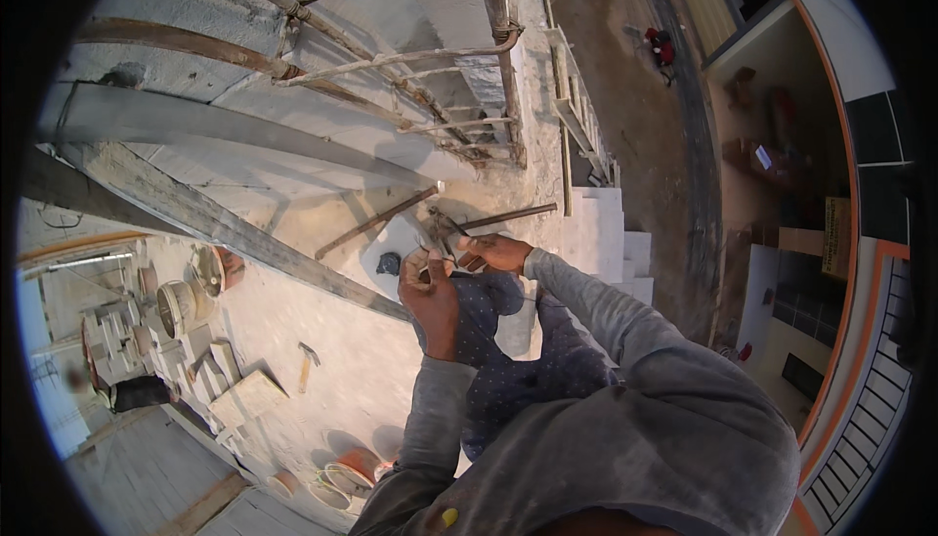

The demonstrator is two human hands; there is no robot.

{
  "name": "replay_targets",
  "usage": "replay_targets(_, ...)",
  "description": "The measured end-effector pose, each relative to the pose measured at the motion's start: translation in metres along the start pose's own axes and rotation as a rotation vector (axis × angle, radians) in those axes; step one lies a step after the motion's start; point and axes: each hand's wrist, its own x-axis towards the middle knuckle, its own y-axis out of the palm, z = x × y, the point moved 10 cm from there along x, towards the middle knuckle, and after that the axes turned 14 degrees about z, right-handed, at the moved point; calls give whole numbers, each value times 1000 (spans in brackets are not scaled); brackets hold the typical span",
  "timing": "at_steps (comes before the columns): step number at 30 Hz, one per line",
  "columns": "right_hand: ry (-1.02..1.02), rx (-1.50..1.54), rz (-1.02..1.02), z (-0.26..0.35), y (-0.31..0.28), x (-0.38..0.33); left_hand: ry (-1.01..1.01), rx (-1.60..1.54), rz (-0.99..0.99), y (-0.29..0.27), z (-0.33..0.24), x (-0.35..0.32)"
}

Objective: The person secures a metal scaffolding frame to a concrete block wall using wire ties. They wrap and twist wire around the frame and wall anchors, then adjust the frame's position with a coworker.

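Between slab edges [614, 215] and broad floor [293, 306], the right hand [498, 252] grips a tool [456, 228].

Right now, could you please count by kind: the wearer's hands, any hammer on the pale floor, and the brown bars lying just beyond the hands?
Hands: 2, left hand and right hand
Hammer: 1
Brown bars: 2, left bar and right bar
Total: 5

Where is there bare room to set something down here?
The floor looks bare between the hammer and left sleeve, below the beam in the picture. It is crowded just ahead of the hands, where two rods lie, and left of the hammer, around the pale slab.
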Motion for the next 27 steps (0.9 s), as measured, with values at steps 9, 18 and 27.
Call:
replay_targets(9,-521,-355,-675,71,-17,-183,-409,-545,221,101,49,-2)
replay_targets(18,-450,-110,-803,35,-52,-220,-303,-387,596,174,16,2)
replay_targets(27,-275,-244,-1181,-33,-124,-219,-380,312,810,154,59,108)
